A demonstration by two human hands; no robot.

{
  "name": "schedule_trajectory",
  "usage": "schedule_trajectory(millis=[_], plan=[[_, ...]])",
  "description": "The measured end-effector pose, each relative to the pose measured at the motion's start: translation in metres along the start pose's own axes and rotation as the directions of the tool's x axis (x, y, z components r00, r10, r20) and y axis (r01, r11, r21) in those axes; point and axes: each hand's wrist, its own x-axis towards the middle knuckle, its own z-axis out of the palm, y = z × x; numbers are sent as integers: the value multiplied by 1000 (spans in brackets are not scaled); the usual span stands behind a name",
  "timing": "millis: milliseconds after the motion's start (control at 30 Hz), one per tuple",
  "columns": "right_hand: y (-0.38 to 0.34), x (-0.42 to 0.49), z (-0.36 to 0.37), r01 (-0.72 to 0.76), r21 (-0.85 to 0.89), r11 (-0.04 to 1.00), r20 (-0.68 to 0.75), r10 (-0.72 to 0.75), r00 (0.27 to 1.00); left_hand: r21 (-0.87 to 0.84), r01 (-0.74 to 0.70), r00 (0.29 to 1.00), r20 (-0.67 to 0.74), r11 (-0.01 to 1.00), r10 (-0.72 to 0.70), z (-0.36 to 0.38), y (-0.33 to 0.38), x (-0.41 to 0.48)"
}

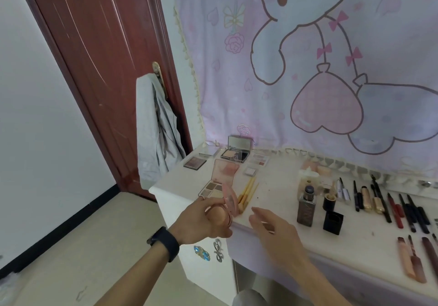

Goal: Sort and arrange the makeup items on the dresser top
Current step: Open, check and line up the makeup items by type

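Observation:
My left hand (201, 220) grips a round pink cushion compact (224, 208) with its lid flipped open, held just over the dresser's front left corner. My right hand (275, 232) hovers beside it with fingers relaxed, holding nothing. Behind the compact lie yellow-handled brushes (247, 193) and an open pink eyeshadow palette (219, 179). Further back are a dark palette (194, 162), an open powder compact with a mirror (237, 150) and a pale palette (259, 160).
On the white dresser top (279, 187) stand a brown foundation bottle (305, 207) and a black lipstick (331, 213). Several pencils and tubes (388, 203) lie in a row at right. A grey garment (156, 130) hangs on the red door's handle.

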Motion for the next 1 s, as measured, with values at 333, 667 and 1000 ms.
schedule_trajectory(millis=[333, 667, 1000], plan=[[31, 49, 14, 29, -618, 785, -38, -67, 997, -63, 301, 912, -272, 951, -307, -74, -48, 47], [39, 66, 23, 54, -797, 602, -10, -102, 995, 179, 557, 792, -408, 811, -454, -99, -99, 106], [36, 60, 21, 78, -804, 589, 6, -123, 992, 145, 596, 769, -384, 790, -511, -90, -113, 132]])
